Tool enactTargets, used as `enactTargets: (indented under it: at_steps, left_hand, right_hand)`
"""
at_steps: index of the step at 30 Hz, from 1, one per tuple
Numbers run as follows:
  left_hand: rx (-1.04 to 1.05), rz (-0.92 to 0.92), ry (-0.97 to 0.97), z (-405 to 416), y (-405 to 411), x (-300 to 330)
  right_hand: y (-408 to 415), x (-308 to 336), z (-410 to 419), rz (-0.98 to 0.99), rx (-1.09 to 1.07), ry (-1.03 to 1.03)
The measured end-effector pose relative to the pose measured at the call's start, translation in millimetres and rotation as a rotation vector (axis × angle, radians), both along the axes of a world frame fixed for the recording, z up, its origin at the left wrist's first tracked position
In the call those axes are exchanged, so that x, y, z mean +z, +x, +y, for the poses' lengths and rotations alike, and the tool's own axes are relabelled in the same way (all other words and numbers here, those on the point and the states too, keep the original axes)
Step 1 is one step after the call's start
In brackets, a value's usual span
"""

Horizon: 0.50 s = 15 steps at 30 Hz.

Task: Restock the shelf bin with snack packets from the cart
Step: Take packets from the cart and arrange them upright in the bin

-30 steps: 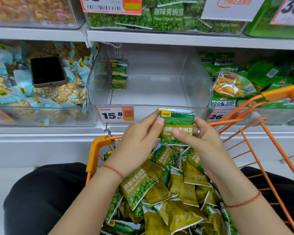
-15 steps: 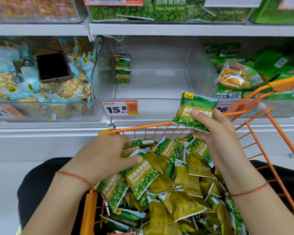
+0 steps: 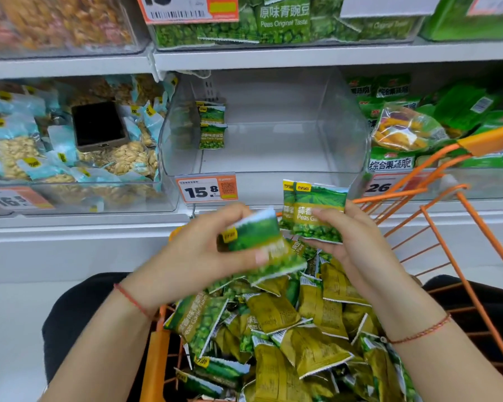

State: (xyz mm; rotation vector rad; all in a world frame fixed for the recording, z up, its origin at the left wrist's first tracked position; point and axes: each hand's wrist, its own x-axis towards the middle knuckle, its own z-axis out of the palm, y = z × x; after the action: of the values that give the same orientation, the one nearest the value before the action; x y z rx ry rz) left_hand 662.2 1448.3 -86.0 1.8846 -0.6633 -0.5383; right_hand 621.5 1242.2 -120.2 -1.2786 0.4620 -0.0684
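garlic pea packets [image 3: 273, 338] fill the orange cart [image 3: 436, 224], running off the bottom edge. the right hand [image 3: 357, 245] pinches two upright ones [image 3: 314, 213]; the left hand [image 3: 198, 256] grips a blurred, tilted packet [image 3: 259, 242] just beside. the clear shelf bin [image 3: 346, 134] behind holds two packets [image 3: 212, 126] at its left wall, the rest open.

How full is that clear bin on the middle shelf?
Nearly empty. The clear bin holds only two green pea packets standing at its back left; the rest of its floor shows bare.
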Motion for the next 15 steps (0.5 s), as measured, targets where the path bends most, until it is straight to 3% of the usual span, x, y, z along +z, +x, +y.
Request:
enactTargets:
  at_steps: [2, 6, 11, 15]
  left_hand:
    - [0.011, 0.047, -0.132, -11, 10, 12]
    - [-0.019, 0.061, -0.064, -40, 22, 14]
    - [0.289, 0.167, -0.217, -59, 27, -2]
    - [0.420, 0.053, -0.218, -64, 26, -14]
  right_hand:
    - [1, 0, 1, 0.007, -0.020, 0.034]
    - [-1, 2, 3, -0.006, 0.062, 0.039]
    - [0, 6, -1, -0.061, 0.029, 0.207]
    - [3, 8, -1, -0.054, -0.073, 0.328]
